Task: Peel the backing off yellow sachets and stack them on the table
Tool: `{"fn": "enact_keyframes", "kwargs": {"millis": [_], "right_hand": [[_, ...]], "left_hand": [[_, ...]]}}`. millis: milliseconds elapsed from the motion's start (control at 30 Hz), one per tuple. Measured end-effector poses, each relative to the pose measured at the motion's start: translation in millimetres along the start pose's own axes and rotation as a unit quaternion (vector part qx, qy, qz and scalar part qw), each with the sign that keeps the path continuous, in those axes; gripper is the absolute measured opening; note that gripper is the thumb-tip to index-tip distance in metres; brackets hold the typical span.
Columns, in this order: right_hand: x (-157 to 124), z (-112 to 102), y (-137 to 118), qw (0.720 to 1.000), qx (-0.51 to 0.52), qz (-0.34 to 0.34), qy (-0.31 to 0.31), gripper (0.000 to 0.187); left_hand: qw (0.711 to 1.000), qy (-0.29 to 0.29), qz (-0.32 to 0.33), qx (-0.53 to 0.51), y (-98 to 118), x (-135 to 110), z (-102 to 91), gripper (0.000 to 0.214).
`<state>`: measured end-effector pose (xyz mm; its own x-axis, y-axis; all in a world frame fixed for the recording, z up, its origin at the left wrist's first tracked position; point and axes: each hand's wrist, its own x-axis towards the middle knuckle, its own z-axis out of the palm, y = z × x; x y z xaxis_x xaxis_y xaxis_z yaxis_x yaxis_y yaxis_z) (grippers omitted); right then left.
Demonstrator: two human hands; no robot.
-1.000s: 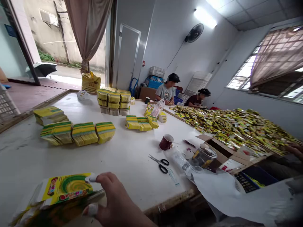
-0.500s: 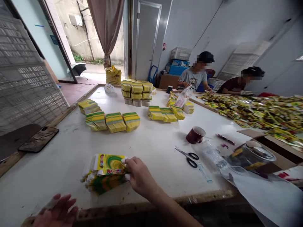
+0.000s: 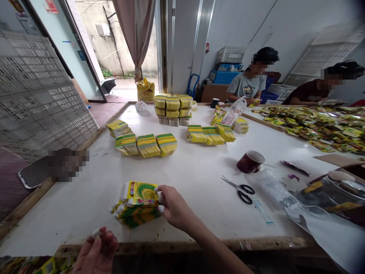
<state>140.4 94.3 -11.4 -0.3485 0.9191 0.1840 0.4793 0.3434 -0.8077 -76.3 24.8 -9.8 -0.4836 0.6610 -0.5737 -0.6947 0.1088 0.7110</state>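
My right hand (image 3: 173,207) has its thumb and fingers closed on the right end of a yellow-green flattened carton (image 3: 142,192). That carton tops a fanned stack of similar cartons (image 3: 139,217) lying on the white table. White coverings show on some fingertips. Below and left of the stack, my left hand (image 3: 97,249) hovers by the table's front edge, thumb against a curled forefinger with a white covering. Nothing shows between its fingers. Farther back stand rows of carton bundles (image 3: 148,145), (image 3: 209,135) and a taller pile (image 3: 173,108).
Scissors (image 3: 239,190), a maroon mug (image 3: 251,161), a clear plastic bag (image 3: 273,190) and a transparent tub (image 3: 339,194) occupy the right side. Two people sit beyond, beside a heap of yellow packets (image 3: 327,125). More packets (image 3: 48,266) lie below the front edge. White crates (image 3: 42,87) stand left.
The view has shifted, so the table's contents appear farther right. My left hand has moved up and right, its spread fingers now curled. My right hand stays at the stack's right end.
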Motion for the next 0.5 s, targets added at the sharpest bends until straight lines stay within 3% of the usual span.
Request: {"fn": "enact_keyframes", "kwargs": {"millis": [333, 433, 500], "right_hand": [[13.9, -6.6, 0.1, 0.999, -0.031, 0.012, -0.032, 0.053], [16.1, -9.3, -0.5, 0.999, -0.030, 0.006, -0.042, 0.051], [16.2, -11.1, -0.9, 0.998, -0.031, 0.000, -0.048, 0.047]], "left_hand": [[0.996, -0.081, 0.030, 0.034, -13.7, -7.7, -3.8, 0.051], [0.979, -0.090, 0.156, 0.095, -13.0, -13.9, -1.7, 0.042], [0.919, -0.109, 0.322, 0.200, -8.3, -13.9, 7.8, 0.031]]}}
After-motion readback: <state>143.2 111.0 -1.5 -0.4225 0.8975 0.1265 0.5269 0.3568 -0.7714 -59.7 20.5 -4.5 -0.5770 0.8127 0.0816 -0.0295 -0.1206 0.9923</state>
